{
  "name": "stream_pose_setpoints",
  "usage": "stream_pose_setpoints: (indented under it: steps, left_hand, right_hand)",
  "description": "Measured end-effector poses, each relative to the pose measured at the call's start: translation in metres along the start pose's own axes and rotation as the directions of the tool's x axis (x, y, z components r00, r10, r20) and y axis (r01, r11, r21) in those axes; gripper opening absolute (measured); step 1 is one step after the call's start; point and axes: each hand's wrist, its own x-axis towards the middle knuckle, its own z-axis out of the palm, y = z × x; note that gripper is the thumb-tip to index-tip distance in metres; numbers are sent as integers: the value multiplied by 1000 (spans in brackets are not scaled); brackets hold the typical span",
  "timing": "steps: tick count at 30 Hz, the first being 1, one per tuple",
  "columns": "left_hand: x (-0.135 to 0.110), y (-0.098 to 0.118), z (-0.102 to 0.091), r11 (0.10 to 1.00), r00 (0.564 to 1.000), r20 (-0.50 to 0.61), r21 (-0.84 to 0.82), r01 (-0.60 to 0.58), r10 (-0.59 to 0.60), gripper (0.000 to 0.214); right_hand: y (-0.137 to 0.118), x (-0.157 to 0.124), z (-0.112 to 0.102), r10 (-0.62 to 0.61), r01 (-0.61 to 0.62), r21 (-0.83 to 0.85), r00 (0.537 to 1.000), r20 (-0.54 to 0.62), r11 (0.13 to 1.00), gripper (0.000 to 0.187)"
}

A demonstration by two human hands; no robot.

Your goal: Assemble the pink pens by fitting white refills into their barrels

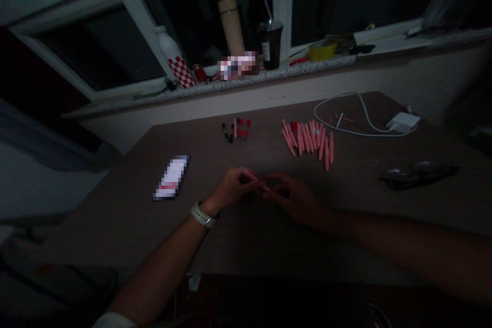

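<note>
Dim wood-grain table (111, 230) runs beneath both arms, its near edge just below them. Left hand (230, 189) pinches a slim pink barrel (250, 173) at frame centre; right hand (294, 200) comes together with it, fingertips at the barrel, though darkness hides any clamp. Glossy pink barrels (307, 141) lie fanned at upper right, well apart from the hands; thin black-and-red pen parts (236, 129) sit nearer, above them.
</note>
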Motion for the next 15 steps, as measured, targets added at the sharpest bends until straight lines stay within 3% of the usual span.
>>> stream_pose_setpoints:
  steps: [5, 15]
  left_hand:
    - [0, -1, 1, 997, 998, 15, -29, -66, 67, 19]
    - [1, 2, 4, 982, 988, -154, -179, -58, 30, 31]
  right_hand:
    - [-1, 0, 0, 5, -5, -20, 1000, 5, 1000, 42]
    - [-4, 5, 0, 53, -48, 74, 996, -76, 996, 33]
